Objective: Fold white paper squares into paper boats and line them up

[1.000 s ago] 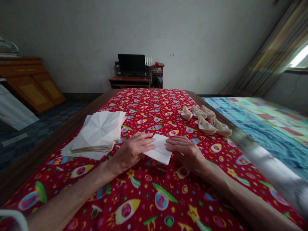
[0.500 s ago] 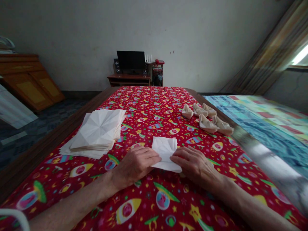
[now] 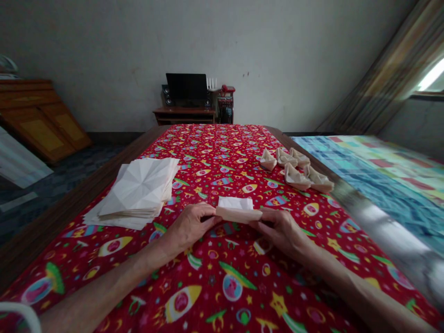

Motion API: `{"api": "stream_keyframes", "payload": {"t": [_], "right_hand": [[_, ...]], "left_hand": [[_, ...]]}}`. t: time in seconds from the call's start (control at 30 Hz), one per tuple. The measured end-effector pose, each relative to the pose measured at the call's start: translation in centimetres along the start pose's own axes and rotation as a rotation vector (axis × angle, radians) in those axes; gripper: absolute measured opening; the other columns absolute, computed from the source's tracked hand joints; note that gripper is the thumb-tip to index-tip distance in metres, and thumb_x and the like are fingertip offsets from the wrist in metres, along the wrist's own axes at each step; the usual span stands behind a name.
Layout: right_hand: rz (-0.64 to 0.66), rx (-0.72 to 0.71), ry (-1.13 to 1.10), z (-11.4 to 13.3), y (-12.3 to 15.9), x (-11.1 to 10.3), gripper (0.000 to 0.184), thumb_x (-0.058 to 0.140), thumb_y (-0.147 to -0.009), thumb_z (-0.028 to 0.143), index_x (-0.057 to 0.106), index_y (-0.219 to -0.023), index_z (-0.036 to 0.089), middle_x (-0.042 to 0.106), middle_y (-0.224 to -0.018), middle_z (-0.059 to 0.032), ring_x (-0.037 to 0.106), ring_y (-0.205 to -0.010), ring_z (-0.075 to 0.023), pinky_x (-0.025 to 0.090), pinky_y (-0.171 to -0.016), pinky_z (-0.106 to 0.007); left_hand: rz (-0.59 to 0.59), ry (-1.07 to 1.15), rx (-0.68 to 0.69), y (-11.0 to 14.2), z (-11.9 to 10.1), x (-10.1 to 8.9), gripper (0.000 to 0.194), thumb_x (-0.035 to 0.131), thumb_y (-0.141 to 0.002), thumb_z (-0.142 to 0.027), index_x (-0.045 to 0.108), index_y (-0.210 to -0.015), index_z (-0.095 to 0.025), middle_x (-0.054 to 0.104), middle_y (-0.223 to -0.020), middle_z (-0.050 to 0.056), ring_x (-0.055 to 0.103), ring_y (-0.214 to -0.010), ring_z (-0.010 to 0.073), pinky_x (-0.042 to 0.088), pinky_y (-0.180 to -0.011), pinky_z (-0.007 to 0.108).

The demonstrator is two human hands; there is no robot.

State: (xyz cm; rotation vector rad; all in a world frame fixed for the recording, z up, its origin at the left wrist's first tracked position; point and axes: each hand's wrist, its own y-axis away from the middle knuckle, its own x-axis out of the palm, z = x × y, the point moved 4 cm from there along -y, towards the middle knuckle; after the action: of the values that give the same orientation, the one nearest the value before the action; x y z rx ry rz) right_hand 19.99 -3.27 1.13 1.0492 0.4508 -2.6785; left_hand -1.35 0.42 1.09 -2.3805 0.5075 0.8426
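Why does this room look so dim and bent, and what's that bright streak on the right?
Head view: the window is blown out white while the room stays dim; the pale streak looks like glare on the table's glossy wooden edge; wide-angle bending makes the curtain lean; the left hand, right hand and folded paper stay fairly sharp.

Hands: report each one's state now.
Left hand: closed, holding the folded paper by its left end.
Right hand: closed, holding its right end.
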Motion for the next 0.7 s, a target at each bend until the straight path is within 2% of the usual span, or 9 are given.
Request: {"api": "stream_keyframes", "payload": {"t": [0.1,0.23,0.37,0.47,0.7], "right_hand": [[0.008,0.09,0.01,-0.7,-0.3,0.1,0.033,0.047,-0.089,0.037,0.065,-0.072,0.016,0.059,-0.06,0.0023,0.05,-0.052,-0.01,0.035,-0.048,-0.02],[-0.072,0.09,0.208,-1.0,-0.3,0.0,0.036,0.047,-0.088,0.041,0.062,-0.066,0.017,0.053,-0.054,0.0025,0.045,-0.049,-0.0091,0.029,-0.047,-0.021],[-0.076,0.079,0.436,-1.1,-0.5,0.2,0.031,0.047,-0.089,0.041,0.064,-0.075,0.018,0.058,-0.061,0.0004,0.049,-0.053,-0.0103,0.028,-0.051,-0.023],[-0.074,0.101,0.535,-1.2,-1.0,0.2,0.033,0.046,-0.089,0.041,0.064,-0.074,0.018,0.059,-0.062,-0.0015,0.052,-0.056,-0.0117,0.029,-0.054,-0.024],[-0.06,0.149,0.458,-0.5,-1.1,0.3,0.035,0.045,-0.091,0.042,0.062,-0.071,0.02,0.059,-0.059,0.0009,0.05,-0.052,-0.0104,0.026,-0.051,-0.023]], "left_hand": [[0.002,-0.053,-0.037,-0.1,0.1,0.2,0.018,0.056,-0.086,-0.025,0.068,-0.075,-0.018,0.066,-0.074,0.0,0.061,-0.069,0.0126,0.046,-0.065,0.023],[-0.029,-0.133,-0.048,-0.4,0.0,0.7,0.024,0.054,-0.087,-0.026,0.063,-0.067,-0.017,0.061,-0.081,0.001,0.058,-0.073,0.0123,0.045,-0.069,0.023],[-0.046,-0.263,-0.094,-0.6,-0.2,1.1,0.03,0.052,-0.088,-0.031,0.059,-0.062,-0.017,0.056,-0.085,0.001,0.055,-0.072,0.0122,0.043,-0.064,0.024],[-0.054,-0.361,-0.105,-0.6,-0.3,1.2,0.03,0.051,-0.088,-0.032,0.057,-0.063,-0.017,0.055,-0.085,0.001,0.055,-0.072,0.0128,0.043,-0.064,0.025],[-0.031,-0.426,-0.122,-0.7,-0.4,1.4,0.03,0.049,-0.089,-0.034,0.055,-0.065,-0.017,0.053,-0.084,0.001,0.055,-0.072,0.013,0.043,-0.064,0.026]]}}
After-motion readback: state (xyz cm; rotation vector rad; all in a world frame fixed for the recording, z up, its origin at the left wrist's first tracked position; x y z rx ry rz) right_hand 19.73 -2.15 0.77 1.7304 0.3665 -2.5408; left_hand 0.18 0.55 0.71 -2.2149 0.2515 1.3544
